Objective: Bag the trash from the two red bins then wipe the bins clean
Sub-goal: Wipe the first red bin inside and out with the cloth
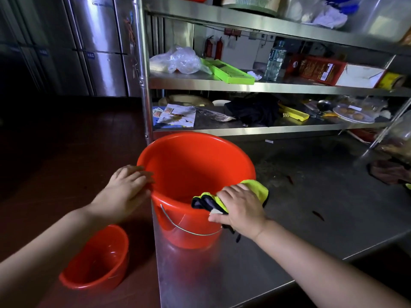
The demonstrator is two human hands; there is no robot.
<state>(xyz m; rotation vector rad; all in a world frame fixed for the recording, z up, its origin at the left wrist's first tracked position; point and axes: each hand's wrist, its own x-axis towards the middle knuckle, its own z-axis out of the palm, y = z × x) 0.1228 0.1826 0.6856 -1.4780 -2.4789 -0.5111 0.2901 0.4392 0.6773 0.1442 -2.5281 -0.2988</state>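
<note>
Bin on the counter: the larger red bin [195,174] stands upright at the near left corner of the steel counter [322,207], close to both edges, with nothing visible inside it.
Bin on the floor: the second red bin [95,258] sits lower down, near left, on the dark floor; it looks empty, perhaps wet, though we cannot tell for sure.
Left hand: our left hand [126,192] rests on the bin's left rim, fingers fairly straight and lying together over the edge, steadying it without gripping.
Right hand: our right hand [240,207] has its fingers curled and clamped on the yellow cloth [255,187], pressing it over the near right rim.
Stage: we judge the bagging done and the wiping under way.
Risk, tipping: a hard sideways rub to the left could slide or tip the light bin off the corner, since our left hand only rests on it.
Risk, handle: the wire handle [189,230] hangs just below the cloth and could snag its loose dark edge.
Risk, missed spots: the bunched cloth may skip parts of the wall.
</note>
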